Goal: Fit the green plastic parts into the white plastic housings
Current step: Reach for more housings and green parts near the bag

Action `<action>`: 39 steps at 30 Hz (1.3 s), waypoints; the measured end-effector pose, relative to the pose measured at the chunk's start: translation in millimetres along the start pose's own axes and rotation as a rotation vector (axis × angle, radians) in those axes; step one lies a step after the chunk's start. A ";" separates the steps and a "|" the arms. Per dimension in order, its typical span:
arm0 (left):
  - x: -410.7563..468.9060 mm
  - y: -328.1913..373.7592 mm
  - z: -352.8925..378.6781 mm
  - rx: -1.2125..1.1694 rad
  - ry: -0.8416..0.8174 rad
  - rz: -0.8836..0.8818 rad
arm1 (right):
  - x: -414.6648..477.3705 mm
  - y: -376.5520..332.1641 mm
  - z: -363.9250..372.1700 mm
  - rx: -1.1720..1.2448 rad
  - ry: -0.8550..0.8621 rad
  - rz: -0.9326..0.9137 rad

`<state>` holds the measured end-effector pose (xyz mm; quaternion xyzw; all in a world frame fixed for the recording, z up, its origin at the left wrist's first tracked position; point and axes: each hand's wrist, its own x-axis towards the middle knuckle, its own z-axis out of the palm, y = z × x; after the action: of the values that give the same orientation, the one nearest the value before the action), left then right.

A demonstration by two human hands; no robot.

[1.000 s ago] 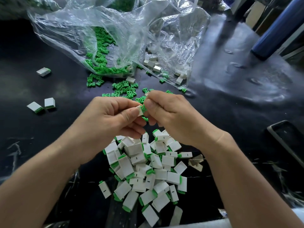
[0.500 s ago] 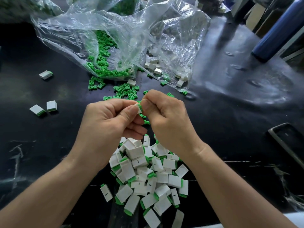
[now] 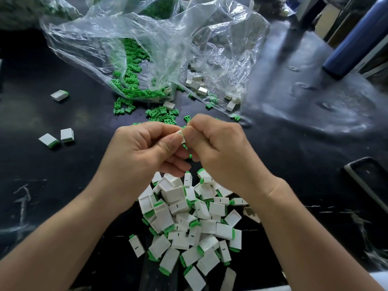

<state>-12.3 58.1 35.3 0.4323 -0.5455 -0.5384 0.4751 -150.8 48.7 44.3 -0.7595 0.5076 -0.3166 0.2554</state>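
Observation:
My left hand (image 3: 144,152) and my right hand (image 3: 218,150) meet fingertip to fingertip above the black table. Between the thumbs is a small white housing (image 3: 183,137) with a sliver of green along its edge; both hands pinch it. Most of the piece is hidden by my fingers. Below my hands lies a pile of white housings with green parts fitted (image 3: 189,223). Loose green parts (image 3: 161,115) are scattered just beyond my hands, and more sit inside a clear plastic bag (image 3: 134,66). Loose white housings (image 3: 197,85) lie in the bag's right half.
Three assembled pieces lie apart at the left: one (image 3: 59,95) farther back, two (image 3: 56,138) side by side. A blue bottle (image 3: 354,38) stands at the back right. A dark tray edge (image 3: 369,181) sits at the right. The table (image 3: 294,127) is black and glossy.
Both hands have stayed pressed together on the piece and drifted slightly away from me. The green part showing between the thumbs earlier is now almost hidden against the white housing.

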 end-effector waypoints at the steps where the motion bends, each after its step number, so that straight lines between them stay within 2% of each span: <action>1: 0.7 -0.1 -0.5 0.000 -0.014 0.006 | 0.9 0.5 -1.7 0.087 -0.012 0.043; 4: 0.4 -0.6 -2.6 -0.005 -0.023 0.026 | 5.0 5.2 -7.5 0.410 -0.049 0.241; 8: -0.6 -1.4 -1.4 0.015 0.008 0.121 | 7.6 9.4 -10.9 0.550 -0.211 0.414; 11: 1.9 -3.0 -4.8 0.093 0.031 0.200 | 7.1 7.7 -8.0 0.705 -0.392 0.440; 14: 1.8 -4.2 -6.3 0.105 0.043 0.170 | 4.3 3.6 -2.7 0.823 -0.479 0.413; 19: 1.2 -0.5 -6.9 0.152 -0.036 0.242 | 2.4 1.0 0.0 0.838 -0.481 0.416; 28: -1.3 2.8 -6.7 -0.082 -0.107 0.191 | 0.8 -0.6 6.2 0.937 -0.587 0.376; 33: 0.3 0.0 -9.4 -0.007 -0.017 0.146 | 0.8 -1.1 8.1 0.953 -0.539 0.389; 39: 0.8 0.5 -9.4 -0.033 -0.073 0.136 | -0.7 -1.9 8.4 0.891 -0.505 0.417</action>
<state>-3.1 55.6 35.5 0.3664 -0.5818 -0.5290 0.4974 -143.6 50.6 39.8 -0.5139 0.3872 -0.2514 0.7231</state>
